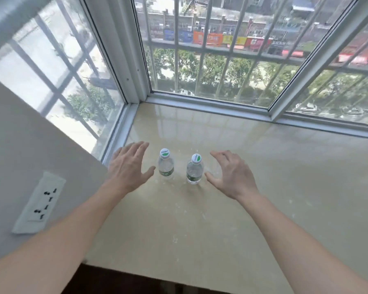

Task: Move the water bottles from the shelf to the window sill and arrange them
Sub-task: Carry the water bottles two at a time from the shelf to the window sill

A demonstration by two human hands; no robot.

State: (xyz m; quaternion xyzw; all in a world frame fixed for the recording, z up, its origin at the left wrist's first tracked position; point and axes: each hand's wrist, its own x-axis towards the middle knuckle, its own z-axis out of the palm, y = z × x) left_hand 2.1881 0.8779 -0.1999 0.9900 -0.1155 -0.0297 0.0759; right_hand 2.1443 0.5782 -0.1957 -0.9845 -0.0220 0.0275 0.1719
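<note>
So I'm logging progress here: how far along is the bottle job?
Done: two water bottles, the left bottle and the right bottle, stand upright side by side on the window sill. In hand: nothing; the left hand and right hand are open either side of them, not gripping. Left: the shelf is out of view, so remaining bottles can't be told.

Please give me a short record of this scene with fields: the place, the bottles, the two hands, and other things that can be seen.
place: window sill, beige and shiny, in a window corner
left bottle: upright on the sill, white and green cap
right bottle: upright, beside the left one, not touching it
left hand: open, left of the bottles, holding nothing
right hand: open, fingers curved, close to the right bottle
other: wall socket on the left wall
</note>
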